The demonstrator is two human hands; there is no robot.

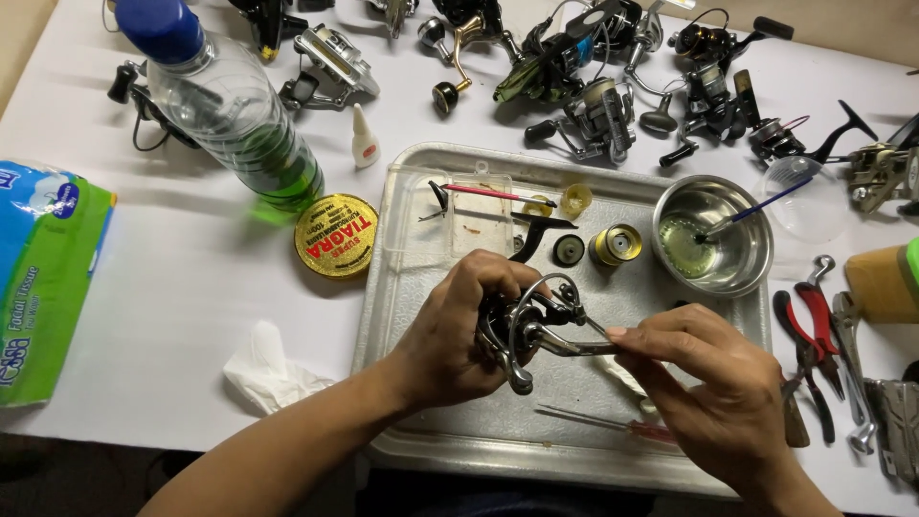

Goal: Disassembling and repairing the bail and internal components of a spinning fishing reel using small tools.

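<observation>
Reels (598, 115), bottle (225, 105), pliers (814, 335) ring tray (421, 230) around held reel (531, 330).

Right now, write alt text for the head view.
Two hands hold a fishing reel over a metal tray: left hand grips its body, right hand pinches a thin tool against it. Steel bowl, loose parts, more reels around.

A white surface (182, 278) fills nearly the whole view, evenly lit from above with soft, short shadows. Its near edge (bottom left) gives way to a dark floor (67, 469). A tan strip (24, 38) shows past the far left corner.
</observation>
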